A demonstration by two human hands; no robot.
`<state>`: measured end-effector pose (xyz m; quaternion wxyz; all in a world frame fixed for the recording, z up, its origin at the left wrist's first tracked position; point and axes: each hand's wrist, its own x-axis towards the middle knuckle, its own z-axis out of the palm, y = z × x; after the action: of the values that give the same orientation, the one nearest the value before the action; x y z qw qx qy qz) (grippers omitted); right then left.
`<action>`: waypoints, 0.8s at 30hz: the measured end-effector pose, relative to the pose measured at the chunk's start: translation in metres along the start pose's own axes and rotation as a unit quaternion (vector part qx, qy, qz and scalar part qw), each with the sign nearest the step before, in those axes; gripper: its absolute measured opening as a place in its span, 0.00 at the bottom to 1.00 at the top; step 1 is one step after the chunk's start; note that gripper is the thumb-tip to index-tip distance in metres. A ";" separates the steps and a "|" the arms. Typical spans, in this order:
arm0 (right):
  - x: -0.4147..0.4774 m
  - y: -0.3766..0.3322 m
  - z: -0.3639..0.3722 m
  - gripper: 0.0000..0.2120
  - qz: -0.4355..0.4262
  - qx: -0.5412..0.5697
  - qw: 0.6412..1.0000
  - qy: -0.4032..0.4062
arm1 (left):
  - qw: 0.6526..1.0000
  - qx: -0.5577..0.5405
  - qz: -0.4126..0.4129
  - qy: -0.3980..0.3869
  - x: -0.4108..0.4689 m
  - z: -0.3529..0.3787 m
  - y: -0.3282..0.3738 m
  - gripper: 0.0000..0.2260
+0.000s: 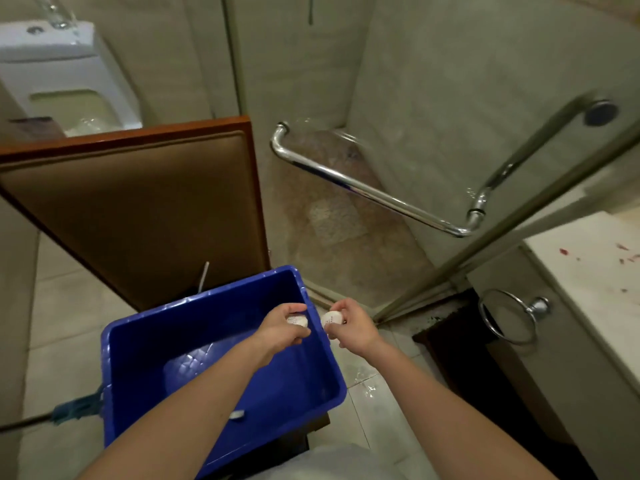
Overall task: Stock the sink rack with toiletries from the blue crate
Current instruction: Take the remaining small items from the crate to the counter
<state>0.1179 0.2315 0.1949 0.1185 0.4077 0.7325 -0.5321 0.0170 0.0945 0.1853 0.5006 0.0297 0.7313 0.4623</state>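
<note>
The blue crate [145,341] sits on a dark stand in front of me. My left hand [282,327] is over its far right corner and grips a small white toiletry item [298,320]. Just outside the crate's right rim, my right hand [351,325] holds a second small white item [330,318]. One small pale object [237,414] lies on the crate's floor near my left forearm. The sink rack is out of view.
A brown padded chair back [138,202] stands behind the crate. A glass shower door with a chrome handle [374,192] is ahead. The sink counter [595,271] with a towel ring [509,315] is at right. A toilet [62,74] is far left; a mop head [76,407] lies left of the crate.
</note>
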 end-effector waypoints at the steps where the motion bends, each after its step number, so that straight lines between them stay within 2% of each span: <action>1: -0.005 0.005 -0.006 0.13 -0.002 0.007 1.000 0.010 | 1.000 0.007 0.009 -0.008 -0.002 0.008 0.003 0.23; 5: -0.032 0.027 -0.034 0.12 -0.014 0.055 0.998 0.037 | 0.999 0.016 0.030 -0.038 -0.016 0.040 0.014 0.26; 7: -0.049 0.040 -0.050 0.12 -0.023 0.076 0.995 0.060 | 0.998 0.028 0.036 -0.051 -0.027 0.060 0.020 0.23; 10: -0.078 0.058 -0.074 0.16 -0.022 0.119 0.989 0.088 | 0.995 0.069 0.035 -0.065 -0.042 0.092 0.030 0.20; 14: -0.119 0.079 -0.107 0.22 -0.013 0.207 0.971 0.120 | 0.994 0.084 0.020 -0.062 -0.057 0.141 0.041 0.21; 18: -0.160 0.096 -0.141 0.25 -0.025 0.252 0.956 0.151 | 0.991 0.095 0.048 -0.075 -0.080 0.193 0.052 0.20; 24: -0.215 0.119 -0.189 0.19 -0.059 0.252 0.939 0.227 | 0.970 0.169 0.122 -0.126 -0.112 0.260 0.074 0.16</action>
<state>0.3912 0.3082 0.3209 -0.1889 0.4901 0.6045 -0.5989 0.2394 0.2478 0.2981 0.5165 0.2607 0.7205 0.3822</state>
